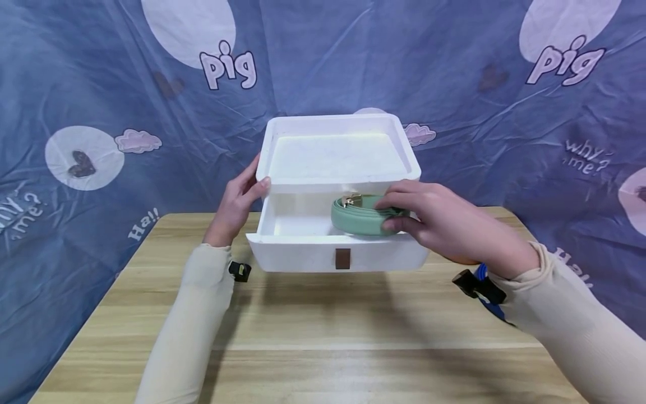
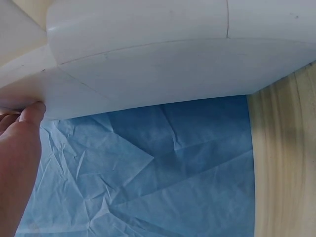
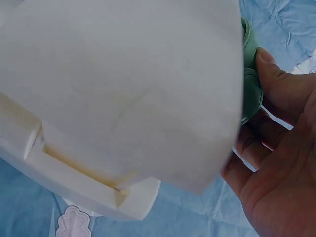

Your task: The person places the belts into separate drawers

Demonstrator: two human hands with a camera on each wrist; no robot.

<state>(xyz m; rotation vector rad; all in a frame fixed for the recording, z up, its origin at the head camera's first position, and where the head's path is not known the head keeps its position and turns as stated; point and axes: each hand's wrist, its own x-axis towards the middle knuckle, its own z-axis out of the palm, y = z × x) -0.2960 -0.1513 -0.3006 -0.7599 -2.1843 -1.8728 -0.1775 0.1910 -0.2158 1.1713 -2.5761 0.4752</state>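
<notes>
A white drawer box (image 1: 339,185) stands toward the back of the wooden table, its drawer (image 1: 298,256) pulled out toward me. A small brown tab marks the drawer front. My left hand (image 1: 234,205) holds the box's left side, the thumb at its upper edge; in the left wrist view the fingers lie against the white wall. Over the drawer's right part, my right hand (image 1: 429,216) pinches a coiled green belt (image 1: 355,219) with a gold-coloured buckle. In the right wrist view the white drawer front partly hides the belt (image 3: 251,91).
The wooden table (image 1: 323,336) extends in front of the box. A blue printed cloth (image 1: 313,62) hangs behind and at both sides. Partly hidden by my right wrist are an orange thing (image 1: 461,260) and a blue thing (image 1: 492,308), too covered to identify.
</notes>
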